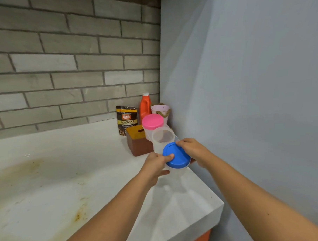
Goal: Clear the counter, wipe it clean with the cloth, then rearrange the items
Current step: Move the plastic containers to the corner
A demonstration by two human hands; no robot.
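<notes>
Left and middle: the table (66, 179) is a broad bare surface, open back to the brick wall (61, 70).
Back right corner: a granules pouch (126, 119), orange bottle (145, 106), pale pink pot (160, 109), pink-lidded jar (152, 121), open clear jar (163, 135) and brown box (139, 143) crowd together.
Gaps there: seemingly none wide enough to pass.
Right: the grey side wall (244, 80) closes it off; the blue-lidded jar (176, 155), between left grip (155, 166) and right grip (194, 151), is just beside it.
Front right: bare table to the edge.

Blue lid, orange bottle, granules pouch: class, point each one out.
Blue lid (176, 154), head view, centre of its top.
Orange bottle (145, 108), head view, its body.
Granules pouch (126, 119), head view, front label.
</notes>
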